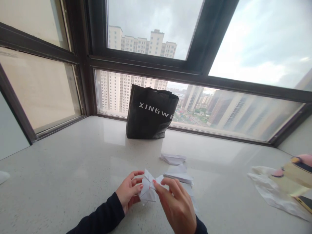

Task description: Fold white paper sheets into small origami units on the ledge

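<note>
Both hands hold a piece of folded white paper (pixel 148 191) just above the pale countertop. My left hand (pixel 129 190) grips its left side, thumb in front and fingers behind. On the right side, my right hand (pixel 174 203) pinches a fold, the thumb pressing near the paper's middle. More folded white papers (pixel 179 174) lie in a column beyond and partly behind my right hand. The farthest one, a flat boat-like folded paper (pixel 173 159), sits a little apart from the others.
A black bag (pixel 151 113) with white lettering stands on the pale countertop (pixel 73 172) against the window. On the right lie a crumpled white plastic bag (pixel 265 187), a pink and yellow item (pixel 292 174) and a dark, gold-edged object (pixel 304 203). Something white (pixel 3 176) is at the left edge.
</note>
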Available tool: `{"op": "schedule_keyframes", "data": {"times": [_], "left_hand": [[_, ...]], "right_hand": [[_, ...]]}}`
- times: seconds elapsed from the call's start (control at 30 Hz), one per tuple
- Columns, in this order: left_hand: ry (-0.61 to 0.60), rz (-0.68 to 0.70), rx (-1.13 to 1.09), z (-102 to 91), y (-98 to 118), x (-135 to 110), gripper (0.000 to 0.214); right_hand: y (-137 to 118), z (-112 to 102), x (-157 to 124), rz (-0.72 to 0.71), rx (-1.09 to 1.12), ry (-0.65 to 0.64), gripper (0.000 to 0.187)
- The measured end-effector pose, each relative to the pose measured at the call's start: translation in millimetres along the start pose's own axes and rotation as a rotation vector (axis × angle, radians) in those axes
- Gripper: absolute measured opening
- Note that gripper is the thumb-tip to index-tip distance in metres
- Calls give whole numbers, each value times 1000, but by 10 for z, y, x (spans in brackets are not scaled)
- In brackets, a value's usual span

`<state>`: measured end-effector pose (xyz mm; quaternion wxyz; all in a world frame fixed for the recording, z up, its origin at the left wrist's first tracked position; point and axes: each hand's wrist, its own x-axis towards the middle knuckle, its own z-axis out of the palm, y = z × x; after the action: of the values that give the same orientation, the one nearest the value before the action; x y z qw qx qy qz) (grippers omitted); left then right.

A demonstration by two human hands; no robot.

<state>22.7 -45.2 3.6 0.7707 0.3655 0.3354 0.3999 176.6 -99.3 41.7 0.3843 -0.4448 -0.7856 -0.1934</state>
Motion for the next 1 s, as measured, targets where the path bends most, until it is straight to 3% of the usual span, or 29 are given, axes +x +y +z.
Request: {"op": "schedule_keyframes", "data": {"times": [0.13, 0.23, 0.4, 0.5, 0.6, 0.7, 0.8, 0.9, 1.0], "left_hand": [[24, 57, -72, 134, 33, -107, 45], [52, 96, -139, 250, 78, -200, 54], [52, 110, -295, 318, 95, -277, 61], [47, 143, -281, 308, 74, -272, 60], [31, 225, -187, 313, 51, -269, 63], [2, 338, -46, 354, 2, -308, 53], [-50, 456, 110, 448, -91, -378, 38], [-129, 551, 226, 563, -201, -405, 32], [-227, 577, 383, 594, -347, -311, 39]], "right_hand": [[-73, 86, -91, -91, -39, -90, 19], [-98, 126, -148, -104, -29, -127, 19], [-146, 149, -167, -91, 17, -164, 23], [-151, 127, -134, -27, 136, -203, 22], [-90, 60, -94, 158, 307, -176, 29], [16, -25, -93, 481, 470, -123, 47], [103, -122, -140, 757, 817, -230, 56], [168, -272, -195, 894, 1193, -350, 46], [279, -487, -231, 975, 1268, -320, 47]]}}
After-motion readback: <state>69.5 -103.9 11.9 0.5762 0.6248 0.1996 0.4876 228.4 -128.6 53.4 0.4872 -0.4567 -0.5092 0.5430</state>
